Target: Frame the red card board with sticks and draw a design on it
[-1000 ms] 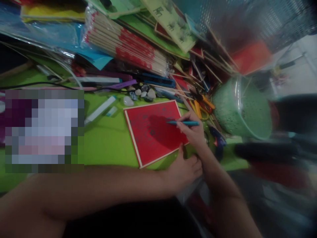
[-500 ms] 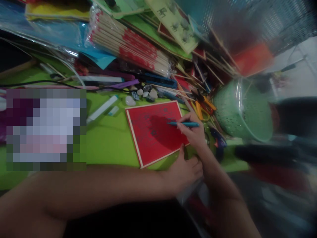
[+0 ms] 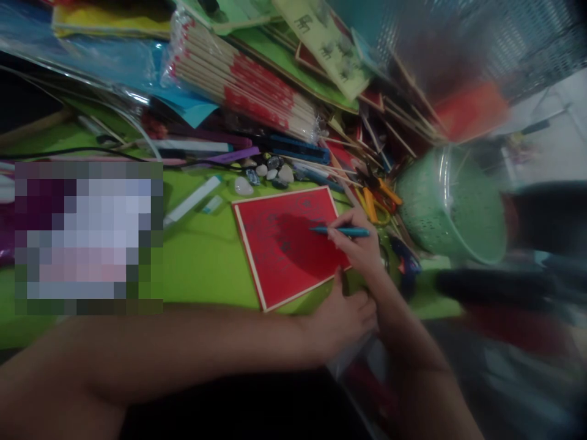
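My right hand (image 3: pixel 360 241) pinches a teal marker pen (image 3: pixel 351 231) whose tip points left, over a red panel with pale wooden strips along its edges (image 3: pixel 257 269). Fine dark markings, too small to read, cover part of the panel, and the hand's shadow falls across its middle. Below it, my left hand (image 3: pixel 348 315) rests by the panel's lower right edge, the thumb stretched up to that edge and the fingers apart from it, loosely bent. Left of the panel, a white marker (image 3: pixel 195 198) lies on the green tabletop (image 3: pixel 197 263) near a small cap (image 3: pixel 212 205).
Several pebbles (image 3: pixel 243 186) lie just beyond the panel. Behind them is a plastic-wrapped bundle of wooden sticks (image 3: pixel 215 61). Orange-handled scissors (image 3: pixel 376 205) and a green perforated basket (image 3: pixel 452 211) stand to the right. A pixelated patch hides part of the left side.
The view shifts very slightly. The pen, both hands and the panel keep nearly the same places.
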{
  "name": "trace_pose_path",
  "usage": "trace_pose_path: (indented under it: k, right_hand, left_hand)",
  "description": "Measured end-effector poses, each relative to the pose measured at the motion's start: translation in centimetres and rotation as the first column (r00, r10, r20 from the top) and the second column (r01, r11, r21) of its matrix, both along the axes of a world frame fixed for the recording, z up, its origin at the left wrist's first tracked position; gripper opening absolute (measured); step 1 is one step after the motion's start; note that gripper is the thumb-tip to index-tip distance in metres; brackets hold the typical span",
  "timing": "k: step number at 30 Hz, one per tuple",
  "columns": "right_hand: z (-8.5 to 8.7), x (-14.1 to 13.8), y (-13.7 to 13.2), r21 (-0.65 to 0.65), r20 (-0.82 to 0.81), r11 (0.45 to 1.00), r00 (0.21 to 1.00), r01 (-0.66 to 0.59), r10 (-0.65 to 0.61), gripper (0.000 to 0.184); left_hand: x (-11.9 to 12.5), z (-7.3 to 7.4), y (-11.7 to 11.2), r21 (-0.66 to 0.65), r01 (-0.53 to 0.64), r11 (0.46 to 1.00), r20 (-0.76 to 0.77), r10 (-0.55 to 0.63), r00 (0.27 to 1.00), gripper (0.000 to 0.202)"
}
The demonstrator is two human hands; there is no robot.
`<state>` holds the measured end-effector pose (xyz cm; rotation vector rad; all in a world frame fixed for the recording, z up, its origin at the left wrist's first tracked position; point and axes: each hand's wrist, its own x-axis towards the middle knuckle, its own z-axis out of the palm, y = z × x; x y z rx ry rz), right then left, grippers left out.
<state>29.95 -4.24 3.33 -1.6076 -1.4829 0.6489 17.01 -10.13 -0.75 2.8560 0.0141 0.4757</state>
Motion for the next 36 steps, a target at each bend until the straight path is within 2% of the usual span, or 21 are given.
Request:
trace_pose_path:
  k: [9, 18, 27, 36]
  right_hand:
    - [0.5, -0.7, -0.1, -0.032, -0.018, 0.999, 0.999, -0.028, 0.027, 0.009]
    - [0.8, -0.9, -0.1, -0.041, -0.01, 0.998, 0.999, -0.049, 0.048, 0.009]
    - [0.7, -1.1, -0.1, -0.059, 0.005, 0.997, 0.998, -0.059, 0.059, 0.009]
    - [0.7, -1.4, 0.2, -0.069, -0.011, 0.996, 0.998, -0.061, 0.061, 0.011]
  left_hand:
    - [0.1, -0.4, -0.4, 0.006, -0.023, 1.0, 0.026, 0.023, 0.999, 0.029]
    - [0.0, -0.1, -0.3, -0.017, -0.017, 1.0, 0.003, 0.017, 1.0, 0.028]
    - [0.4, -0.8, -0.6, -0.005, -0.02, 1.0, 0.06, 0.02, 0.998, 0.025]
    - [0.2, -0.4, -0.5, -0.039, -0.008, 0.999, 0.033, 0.009, 0.999, 0.024]
